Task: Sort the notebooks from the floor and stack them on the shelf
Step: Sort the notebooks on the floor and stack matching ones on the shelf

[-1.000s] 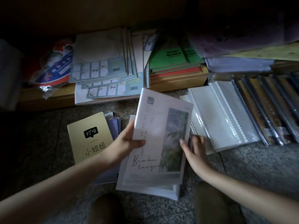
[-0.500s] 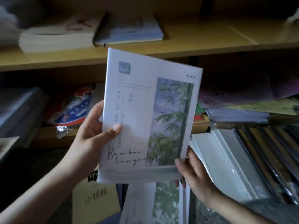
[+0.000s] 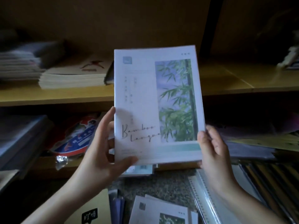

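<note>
Holding the bamboo notebooks (image 3: 145,102) upright before the shelf (image 3: 226,81), I am pinching their lower corners, left hand (image 3: 100,156) and right hand (image 3: 213,152) each curled round an edge, and I am judging them light, bendy and slippery.

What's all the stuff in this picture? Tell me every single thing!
white paper notebooks with green bamboo picture: thin stack, white and green, held up before the shelf
matching bamboo-cover notebooks: at least two, white, floor below
tan notebook with black label: one, tan, floor at bottom left
clear-covered spiral notebooks: a few, see-through white, floor at right
cream notebook pile with red mark: one pile, cream, upper shelf at left
red, white and blue shiny packet: one, lower shelf at left
wooden shelf: one, yellow-brown, behind everything
left hand: grips the held stack's lower left corner
right hand: grips its lower right edge
</note>
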A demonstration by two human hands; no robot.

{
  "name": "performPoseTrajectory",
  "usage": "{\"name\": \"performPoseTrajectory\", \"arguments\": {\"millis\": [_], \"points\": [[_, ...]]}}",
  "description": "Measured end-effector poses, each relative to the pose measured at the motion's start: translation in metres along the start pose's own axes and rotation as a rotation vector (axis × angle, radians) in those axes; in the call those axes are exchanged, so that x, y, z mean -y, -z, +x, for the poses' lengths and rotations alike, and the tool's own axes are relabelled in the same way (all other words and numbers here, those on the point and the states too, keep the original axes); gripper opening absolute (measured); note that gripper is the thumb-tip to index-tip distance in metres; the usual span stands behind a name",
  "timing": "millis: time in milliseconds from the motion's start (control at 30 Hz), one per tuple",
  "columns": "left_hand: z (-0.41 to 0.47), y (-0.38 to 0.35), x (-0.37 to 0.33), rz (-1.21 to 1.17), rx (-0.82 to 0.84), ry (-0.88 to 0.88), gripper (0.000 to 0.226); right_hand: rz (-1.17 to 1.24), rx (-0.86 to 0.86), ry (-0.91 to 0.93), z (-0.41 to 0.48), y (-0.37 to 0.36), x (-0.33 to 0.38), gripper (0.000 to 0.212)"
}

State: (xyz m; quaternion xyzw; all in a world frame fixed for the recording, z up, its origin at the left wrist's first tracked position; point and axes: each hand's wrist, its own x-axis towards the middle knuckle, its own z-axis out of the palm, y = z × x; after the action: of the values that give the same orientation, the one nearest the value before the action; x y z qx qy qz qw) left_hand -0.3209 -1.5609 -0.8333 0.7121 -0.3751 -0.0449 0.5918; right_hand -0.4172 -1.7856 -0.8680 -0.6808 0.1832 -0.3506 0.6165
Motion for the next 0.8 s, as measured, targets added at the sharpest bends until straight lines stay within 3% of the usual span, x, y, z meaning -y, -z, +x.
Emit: {"name": "performPoseTrajectory", "arguments": {"millis": [100,233,400,500,600,700,800], "points": [[0.014,0.003,-0.01,0.144,-0.026,-0.123,0.093,0.039,-0.032,-0.007,0.035,-0.014,0.021,0.019],[0.049,0.006,-0.011,0.344,-0.139,-0.289,0.051,0.05,0.011,-0.07,0.084,-0.033,0.056,0.015],[0.075,0.01,-0.003,0.501,-0.312,-0.202,0.037,-0.061,0.145,-0.105,0.115,-0.047,0.073,0.024],[0.081,0.017,-0.002,0.595,-0.38,-0.173,0.032,-0.032,0.311,-0.134,0.116,-0.043,0.068,0.057],[0.09,0.025,-0.004,0.833,-0.401,-0.178,0.035,-0.262,0.381,0.041,0.113,-0.041,0.067,0.058],[0.103,0.032,-0.004,1.006,-0.461,-0.154,0.037,-0.69,0.192,0.372,0.12,-0.042,0.07,0.046],[0.118,0.036,-0.003,1.127,-0.515,-0.114,0.028,-0.937,0.061,0.541,0.127,-0.052,0.076,0.039]]}}
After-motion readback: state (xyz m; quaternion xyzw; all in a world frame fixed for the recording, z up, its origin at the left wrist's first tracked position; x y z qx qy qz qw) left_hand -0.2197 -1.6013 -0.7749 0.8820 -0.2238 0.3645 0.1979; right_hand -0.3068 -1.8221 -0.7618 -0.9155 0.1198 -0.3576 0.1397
